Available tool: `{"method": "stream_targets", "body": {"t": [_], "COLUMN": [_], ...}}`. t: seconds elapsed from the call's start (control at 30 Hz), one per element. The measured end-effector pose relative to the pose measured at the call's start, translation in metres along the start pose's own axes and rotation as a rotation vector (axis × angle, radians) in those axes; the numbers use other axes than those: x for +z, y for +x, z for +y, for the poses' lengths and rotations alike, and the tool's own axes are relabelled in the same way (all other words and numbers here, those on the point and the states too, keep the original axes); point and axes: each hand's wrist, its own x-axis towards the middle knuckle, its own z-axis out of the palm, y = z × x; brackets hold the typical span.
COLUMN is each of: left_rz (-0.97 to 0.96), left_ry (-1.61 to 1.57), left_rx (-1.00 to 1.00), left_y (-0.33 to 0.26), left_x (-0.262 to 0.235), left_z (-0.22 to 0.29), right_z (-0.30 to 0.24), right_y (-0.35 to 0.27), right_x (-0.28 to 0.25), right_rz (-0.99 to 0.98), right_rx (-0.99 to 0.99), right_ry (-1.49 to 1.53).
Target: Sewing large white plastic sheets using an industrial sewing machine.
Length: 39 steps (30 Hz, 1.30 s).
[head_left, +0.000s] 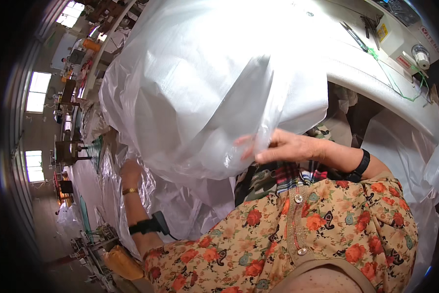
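A large translucent white plastic sheet (180, 97) with a fine woven texture spreads over the table and hangs down in front of me. My right hand (285, 146) is closed on a raised, clear fold of it; the fingers show blurred through the film, the thumb outside. Out to the left, my left hand (130, 171) is low against crumpled clear plastic (143, 183) beside the sheet's hanging edge. Its fingers are blurred and partly hidden, so their grip does not show.
On the white tabletop (376, 80) at far right lie pointed snips (355, 37) and loose green thread (393, 88), beside a white machine housing (400, 41). More plastic sheeting (400, 161) hangs at right. Chairs (69, 152) and a metal-framed machine (95, 254) stand at left.
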Motion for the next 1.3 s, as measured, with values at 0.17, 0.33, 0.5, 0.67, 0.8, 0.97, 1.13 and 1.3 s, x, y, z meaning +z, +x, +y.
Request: {"method": "stream_targets", "body": {"t": [0.17, 0.33, 0.5, 0.67, 0.8, 0.97, 1.13, 1.3], "left_rz": [-0.075, 0.117, 0.575, 0.167, 0.292, 0.344, -0.018, 0.191], "left_ry": [-0.901, -0.865, -0.542, -0.713, -0.025, -0.105, -0.143, 0.159], "left_rx": [0.313, 0.91, 0.543, 0.482, 0.231, -0.355, -0.378, -0.002], "left_y": [-0.086, -0.145, -0.113, -0.128, -0.145, -0.24, -0.234, -0.133], "left_x": [-0.166, -0.158, -0.027, -0.004, 0.066, 0.158, 0.171, 0.054], "left_z": [0.14, 0.257, 0.278, 0.195, 0.079, -0.099, -0.126, -0.104], "right_z": [0.009, -0.003, -0.031, -0.019, -0.005, 0.001, 0.015, -0.005], "right_y": [0.001, 0.004, -0.002, -0.012, -0.012, -0.013, -0.019, -0.024], "right_x": [-0.014, -0.003, -0.001, -0.016, -0.019, -0.015, -0.026, -0.032], "right_rz": [0.26, 0.35, 0.206, 0.233, 0.247, 0.378, 0.588, 0.764], "right_rx": [0.16, -0.031, -0.129, -0.257, -0.213, -0.258, -0.26, -0.333], "right_ry": [0.2, 0.399, 0.674, 0.854, 0.873, 0.812, 0.821, 0.883]}}
